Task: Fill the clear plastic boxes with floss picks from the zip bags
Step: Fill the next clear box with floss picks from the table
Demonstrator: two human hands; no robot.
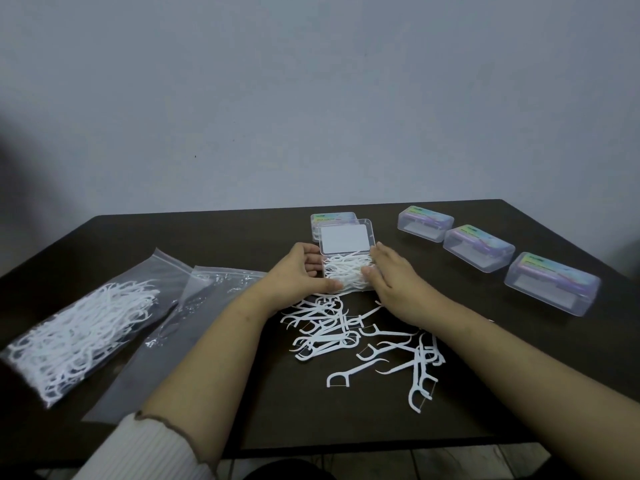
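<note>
An open clear plastic box sits mid-table, heaped with white floss picks, its lid standing up behind it. My left hand grips the box's left side, thumb along the front. My right hand lies against the box's right side with fingers fairly straight, thumb touching the picks. Loose floss picks lie scattered on the table in front of the box. A zip bag full of picks lies at the left, and an emptied zip bag lies beside it.
Three closed clear boxes with coloured labels stand in a diagonal row at the right. Another box sits behind the open one. The dark table backs onto a grey wall; its front edge is near me.
</note>
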